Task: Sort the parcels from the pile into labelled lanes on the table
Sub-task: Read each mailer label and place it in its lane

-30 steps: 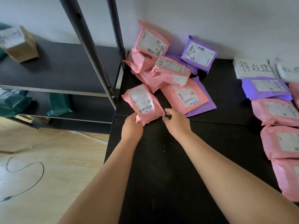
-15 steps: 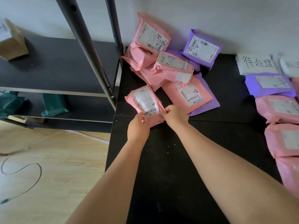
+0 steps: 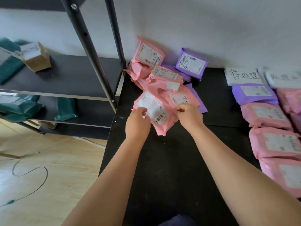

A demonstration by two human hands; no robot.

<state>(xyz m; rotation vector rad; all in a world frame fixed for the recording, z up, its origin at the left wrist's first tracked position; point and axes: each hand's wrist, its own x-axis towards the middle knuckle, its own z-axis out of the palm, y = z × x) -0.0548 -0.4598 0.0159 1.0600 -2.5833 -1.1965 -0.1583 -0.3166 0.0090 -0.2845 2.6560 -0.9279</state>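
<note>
Pink parcel (image 3: 164, 126) now raised | left hand (image 3: 138, 123), right hand (image 3: 190, 115): grip pinches its edges | label (image 3: 152, 108) up, for reading.

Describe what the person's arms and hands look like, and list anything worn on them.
Both forearms are bare right up to the frame's bottom edge, with no sleeve in sight. The left hand and right hand are ungloved. No watch, bracelet, ring or marking shows on either. A dark blurred shape between the arms may be clothing, but it is too unclear to tell.
</note>
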